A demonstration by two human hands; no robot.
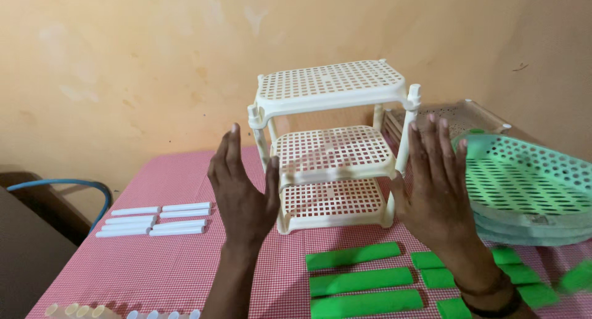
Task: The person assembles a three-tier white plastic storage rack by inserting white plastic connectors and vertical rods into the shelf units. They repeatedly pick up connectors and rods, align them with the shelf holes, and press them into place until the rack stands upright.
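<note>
A cream three-tier perforated plastic rack (333, 146) stands on the red checked tablecloth (179, 263). My left hand (242, 189) is raised flat just left of the rack, fingers spread, holding nothing. On the rack's right side my right hand (435, 177) is held up the same way, palm toward the rack. Neither hand clearly touches it. Several green plastic bars (361, 281) lie in front of the rack, below my hands.
Several white plastic tubes (154, 219) lie at the left. Stacked green perforated trays (530, 189) sit at the right, with cream trays (462, 118) behind them. White caps (117, 313) line the near edge. A peach wall rises behind, and a blue-edged chair (61, 189) stands far left.
</note>
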